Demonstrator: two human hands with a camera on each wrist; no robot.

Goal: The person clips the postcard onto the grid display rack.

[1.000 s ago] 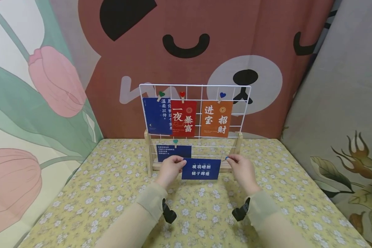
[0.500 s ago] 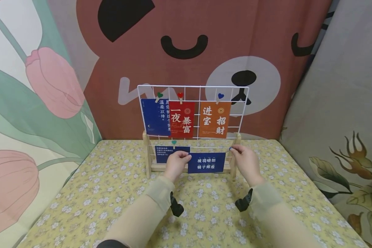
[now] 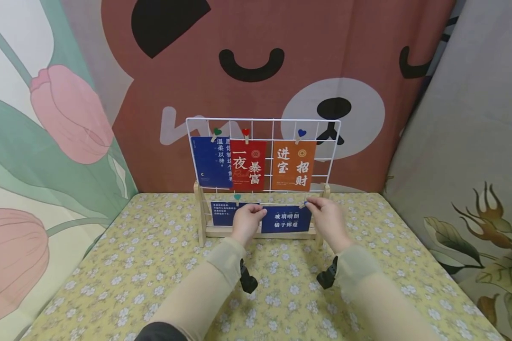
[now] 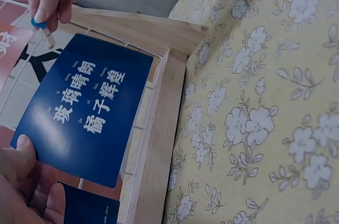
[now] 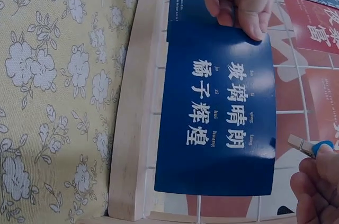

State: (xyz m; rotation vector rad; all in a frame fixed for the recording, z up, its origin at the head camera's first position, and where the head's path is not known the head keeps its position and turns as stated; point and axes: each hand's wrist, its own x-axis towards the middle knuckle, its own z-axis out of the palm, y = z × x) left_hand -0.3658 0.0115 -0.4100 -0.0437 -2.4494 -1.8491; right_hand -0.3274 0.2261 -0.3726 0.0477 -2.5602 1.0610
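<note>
A blue card with white characters (image 3: 286,226) is held in front of the lower right part of a white wire grid (image 3: 262,119). My left hand (image 3: 246,222) pinches its left edge between thumb and fingers. My right hand (image 3: 329,221) pinches a small wooden clothespin with a blue top (image 5: 302,144) just off the card's upper right corner. In the left wrist view the clothespin's wooden tip (image 4: 48,39) stands apart from the card. Beside my left hand, a second dark blue card (image 3: 222,214) hangs on the grid under a teal clip (image 3: 237,197).
Along the grid's upper part hang a blue card (image 3: 209,163), a red card (image 3: 249,166) and an orange card (image 3: 293,166), each under a heart-topped clip. A wooden base (image 4: 156,139) supports the grid on a yellow floral tablecloth (image 3: 273,293). Printed curtains stand behind.
My left hand has brought the card up, to the right and closer to the grid. The right hand rose with the clothespin, then shifted left toward the card's upper corner.
</note>
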